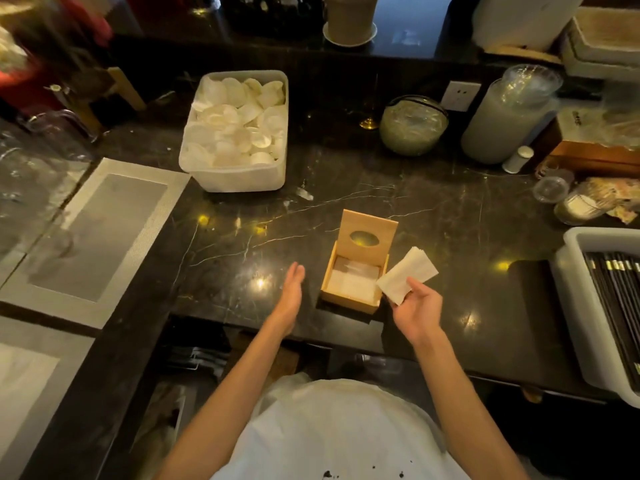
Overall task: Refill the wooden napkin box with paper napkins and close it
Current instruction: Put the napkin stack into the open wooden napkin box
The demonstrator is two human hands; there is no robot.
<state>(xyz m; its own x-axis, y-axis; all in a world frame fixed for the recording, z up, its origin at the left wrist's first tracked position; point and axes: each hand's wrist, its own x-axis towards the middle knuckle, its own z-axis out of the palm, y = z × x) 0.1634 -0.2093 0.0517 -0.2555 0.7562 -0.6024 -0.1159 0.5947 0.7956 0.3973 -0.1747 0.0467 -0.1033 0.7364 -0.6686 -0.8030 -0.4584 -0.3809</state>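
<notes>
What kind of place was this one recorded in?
Probably a restaurant or café service counter. A dark marble counter holds a tub of small white dishes, a bin of chopsticks and stacked plastic lids, while the right hand holds napkins beside an open napkin box.

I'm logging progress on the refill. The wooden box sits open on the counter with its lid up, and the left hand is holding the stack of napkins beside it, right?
Not quite: the head view shows the right hand holding the stack of napkins. The left hand is open and empty. The wooden box does sit open on the counter, lid up.
</notes>
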